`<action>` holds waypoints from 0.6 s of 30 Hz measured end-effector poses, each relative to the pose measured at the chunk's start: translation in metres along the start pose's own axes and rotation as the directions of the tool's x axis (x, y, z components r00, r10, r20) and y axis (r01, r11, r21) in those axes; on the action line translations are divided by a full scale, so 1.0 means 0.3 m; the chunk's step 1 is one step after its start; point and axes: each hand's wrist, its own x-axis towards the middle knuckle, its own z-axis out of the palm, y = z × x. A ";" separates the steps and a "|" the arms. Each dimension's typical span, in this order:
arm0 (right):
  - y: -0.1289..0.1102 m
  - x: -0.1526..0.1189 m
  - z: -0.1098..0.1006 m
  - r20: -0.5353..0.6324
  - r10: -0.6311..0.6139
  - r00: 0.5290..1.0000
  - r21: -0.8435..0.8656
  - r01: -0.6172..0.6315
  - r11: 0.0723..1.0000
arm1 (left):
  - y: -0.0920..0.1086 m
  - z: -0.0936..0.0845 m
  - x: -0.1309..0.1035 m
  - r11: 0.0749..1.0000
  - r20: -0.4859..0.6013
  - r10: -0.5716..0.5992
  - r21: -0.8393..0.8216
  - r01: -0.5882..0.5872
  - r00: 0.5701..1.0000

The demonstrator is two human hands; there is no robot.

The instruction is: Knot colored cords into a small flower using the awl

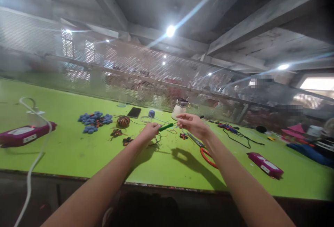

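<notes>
Green slim tool [166, 127], one end pinched in the closed left hand [150, 131], extends rightward from that grip, long axis pointing at the right hand [192, 125], whose fingers curl together just past its far end, any hold there undeterminable.

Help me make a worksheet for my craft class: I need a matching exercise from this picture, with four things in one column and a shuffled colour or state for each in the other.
Column 1
1. left hand
2. scissors
3. ball
4. jar

Column 2
A. pale, with a dark top
B. orange-handled
C. round, brownish and striped
D. gripping a green stick

Right pairs: 1-D, 2-B, 3-C, 4-A
</notes>
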 end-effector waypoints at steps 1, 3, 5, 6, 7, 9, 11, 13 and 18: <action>0.018 -0.008 0.010 -0.025 -0.006 1.000 0.172 0.011 0.985 | -0.002 0.001 0.000 0.999 0.010 -0.008 -0.036 0.008 1.000; 0.058 -0.019 0.047 -0.053 0.002 0.999 0.377 0.018 0.926 | -0.005 0.003 -0.004 0.995 0.039 -0.020 -0.098 0.023 0.999; 0.097 -0.021 0.102 -0.087 0.069 0.994 0.457 -0.022 0.889 | -0.006 0.008 -0.010 0.990 0.067 -0.025 -0.140 0.034 0.997; 0.114 -0.019 0.132 -0.115 0.097 0.989 0.470 -0.032 0.882 | -0.005 0.011 -0.014 0.988 0.077 -0.026 -0.153 0.038 0.997; 0.129 -0.015 0.160 -0.145 0.114 0.983 0.468 -0.033 0.883 | -0.004 0.015 -0.018 0.986 0.086 -0.027 -0.161 0.041 0.996; 0.147 -0.006 0.203 -0.202 0.117 0.972 0.420 -0.022 0.907 | 0.000 0.022 -0.023 0.986 0.094 -0.033 -0.162 0.047 0.995; 0.142 0.006 0.213 -0.246 0.090 0.965 0.355 0.003 0.935 | 0.006 0.022 -0.024 0.988 0.092 -0.040 -0.146 0.054 0.995; 0.115 0.019 0.188 -0.295 0.030 0.955 0.309 0.065 0.949 | 0.014 0.011 -0.020 0.991 0.082 -0.050 -0.121 0.059 0.995; 0.055 0.041 0.103 -0.316 -0.284 0.905 -0.013 0.295 0.955 | 0.037 -0.034 -0.017 0.991 0.124 -0.087 -0.090 0.099 0.988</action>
